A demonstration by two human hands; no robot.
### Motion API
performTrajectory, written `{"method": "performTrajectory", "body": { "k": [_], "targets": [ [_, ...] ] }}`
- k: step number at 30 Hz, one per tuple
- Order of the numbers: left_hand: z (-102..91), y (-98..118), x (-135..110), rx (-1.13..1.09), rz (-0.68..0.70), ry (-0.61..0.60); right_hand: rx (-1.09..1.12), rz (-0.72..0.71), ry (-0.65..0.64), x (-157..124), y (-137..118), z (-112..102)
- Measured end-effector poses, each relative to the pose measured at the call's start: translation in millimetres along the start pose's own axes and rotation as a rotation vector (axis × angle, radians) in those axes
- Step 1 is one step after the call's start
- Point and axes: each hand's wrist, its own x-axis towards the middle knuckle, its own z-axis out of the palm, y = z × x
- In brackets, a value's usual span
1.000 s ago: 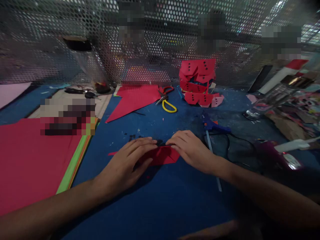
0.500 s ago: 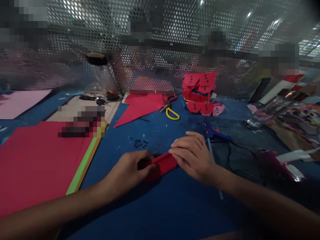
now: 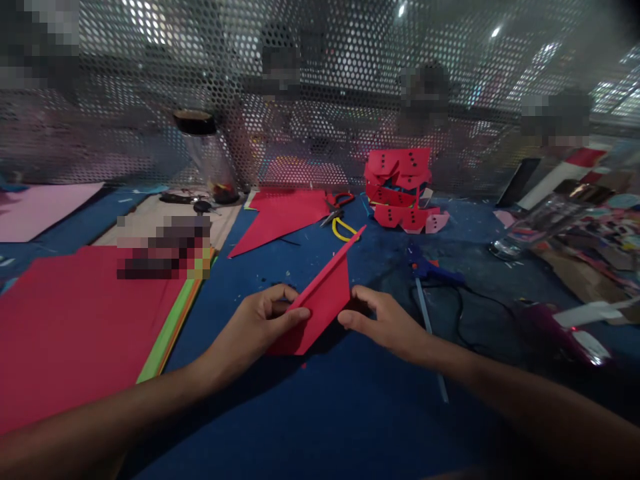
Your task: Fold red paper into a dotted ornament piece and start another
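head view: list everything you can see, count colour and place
folded red paper: 1, red, held tilted up between both hands
large sheet: 1, red, left of the table
coloured sheets: a few, green and orange, edges showing under the large sheet
pink sheet: 1, pink, far left
triangular piece: 1, red, flat at back centre
scissors: count unclear, red and yellow handles, right of the triangular piece
folded pieces: a pile, red with black dots, by the screen
glue gun: 1, blue, right of centre
screen: 1, perforated metal, along the back
table: 1, blue top
left hand: pinching the paper's left side
right hand: gripping its right edge
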Motion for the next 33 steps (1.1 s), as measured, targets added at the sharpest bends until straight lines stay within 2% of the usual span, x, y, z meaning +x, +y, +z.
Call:
{"method": "performTrajectory", "body": {
  "k": [7, 18, 21, 24, 26, 28, 33],
  "targets": [
    [2.0, -5.2, 2.9, 0.003, -0.009, -0.109, 0.137, 0.03, -0.024, 1.4, 4.6, 3.1],
    [3.9, -3.9, 2.8, 0.038, -0.039, -0.113, 0.106, 0.018, -0.08, 0.9, 3.6, 0.2],
    [4.3, -3.0, 1.6, 0.017, -0.048, -0.106, 0.072, 0.002, -0.022, 1.7, 0.4, -8.5],
    [3.6, -2.8, 1.4, 0.007, -0.043, -0.106, -0.042, -0.028, 0.114, 10.5, -0.6, -27.0],
    [2.9, -3.1, 1.8, 0.003, -0.038, -0.119, -0.254, -0.045, 0.181, 23.5, -0.4, -42.3],
    [2.2, -3.7, 2.2, 0.009, -0.026, -0.122, -0.667, -0.072, 0.2, 42.5, -0.5, -56.5],
    [0.0, -8.1, 2.7, -0.009, -0.022, -0.127, -0.947, -0.031, 0.247, 103.8, 0.4, -77.1]
  ]
}}
